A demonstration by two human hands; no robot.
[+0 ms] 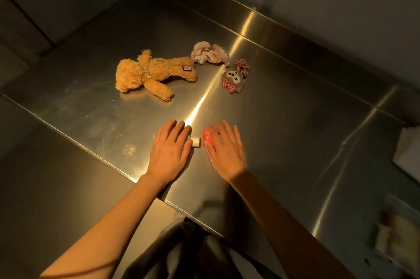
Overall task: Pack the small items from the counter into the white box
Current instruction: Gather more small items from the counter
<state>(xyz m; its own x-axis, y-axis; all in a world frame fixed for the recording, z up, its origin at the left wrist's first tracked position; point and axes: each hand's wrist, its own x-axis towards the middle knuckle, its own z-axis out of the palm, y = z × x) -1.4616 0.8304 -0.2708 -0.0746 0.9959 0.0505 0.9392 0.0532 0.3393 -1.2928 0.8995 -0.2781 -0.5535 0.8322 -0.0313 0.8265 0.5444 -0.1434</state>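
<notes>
**Desk:** What's the frame?

**Photographer:** Two bare hands low over a steel worktop [284,119], seen from above. The left hand [169,150] lies flat, fingers [177,129] straight and spread, with a small white tube [196,142] just beside its forefinger. It looks to be touching the tube rather than gripping it.

**Desk:** And the right?

**Photographer:** The right hand [227,151] is also flat with straight fingers, spread over a small red packet [208,138]. The packet shows at the thumb side and runs under the palm. Neither hand has curled round anything.

**Desk:** Why both down at once?

**Photographer:** My reading: each hand is taking the item nearest the worktop's front edge, so two go in one trip. Flat things on smooth steel are easier pinned or slid first, then pinched.

**Desk:** What else waits?

**Photographer:** Farther back lie a tan teddy [152,74] on its side, a pale scrunchie [208,54], a checked scrunchie [242,66] and a little plush face [233,80] with a gingham bow, bunched near one another.

**Desk:** The box?

**Photographer:** A white shape [409,153] sits at the right edge, well apart from the hands. It may be the box; it is cropped, so I cannot say.
</notes>
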